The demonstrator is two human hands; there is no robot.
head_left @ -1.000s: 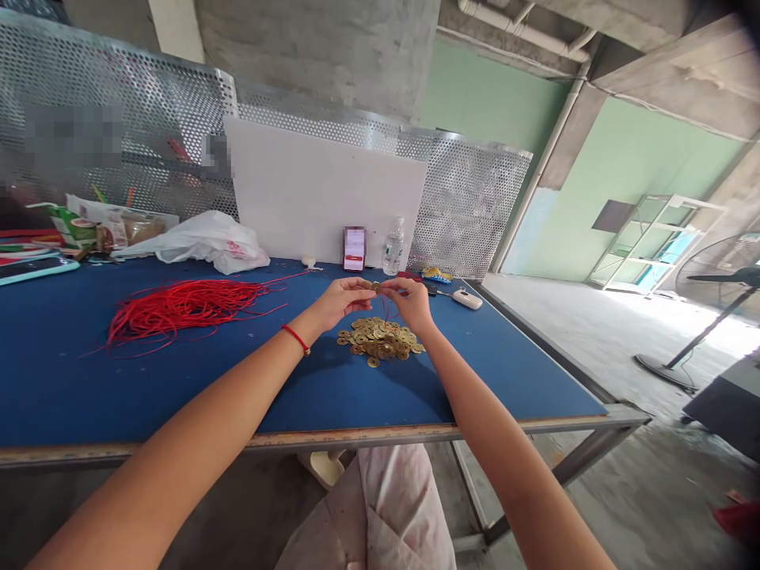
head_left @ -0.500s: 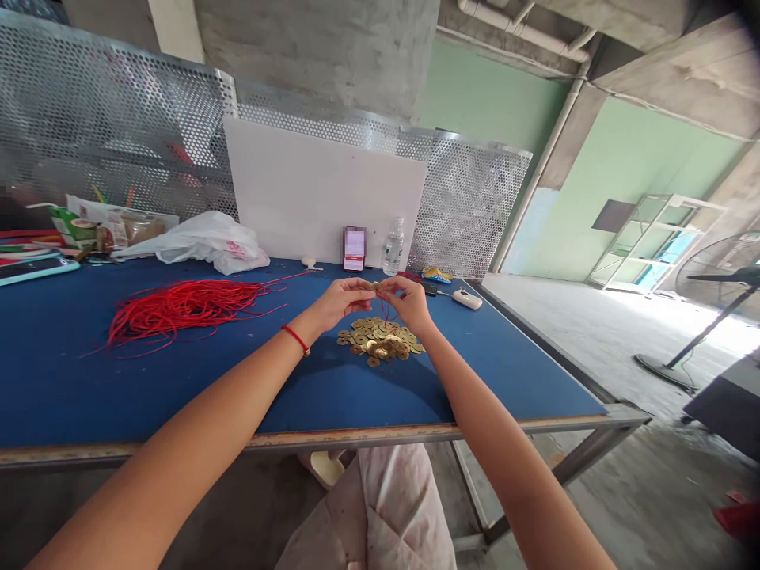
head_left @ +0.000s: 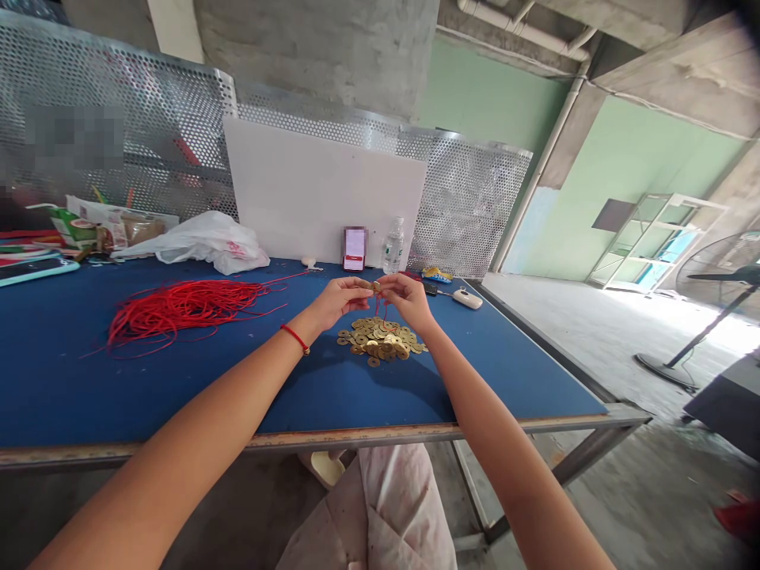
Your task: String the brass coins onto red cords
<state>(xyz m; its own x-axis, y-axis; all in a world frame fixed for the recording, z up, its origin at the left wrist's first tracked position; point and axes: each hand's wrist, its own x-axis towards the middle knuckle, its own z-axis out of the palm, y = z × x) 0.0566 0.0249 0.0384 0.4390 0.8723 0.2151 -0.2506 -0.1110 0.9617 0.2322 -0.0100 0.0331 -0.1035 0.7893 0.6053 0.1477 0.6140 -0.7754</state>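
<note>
The left hand (head_left: 340, 302) and right hand (head_left: 409, 302) were raised at arm's length over the blue table (head_left: 148, 396), closed in a pinch on a brass coin (head_left: 375, 286), just above a coin pile (head_left: 378, 343). A red cord (head_left: 378, 305) was hung near-vertically from the coin. Open tabletop was left on both sides, with a cord bundle (head_left: 184, 307) well left.

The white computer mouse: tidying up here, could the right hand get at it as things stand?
Probably yes: the right hand is close to the white computer mouse, with only a small black item between.
</note>
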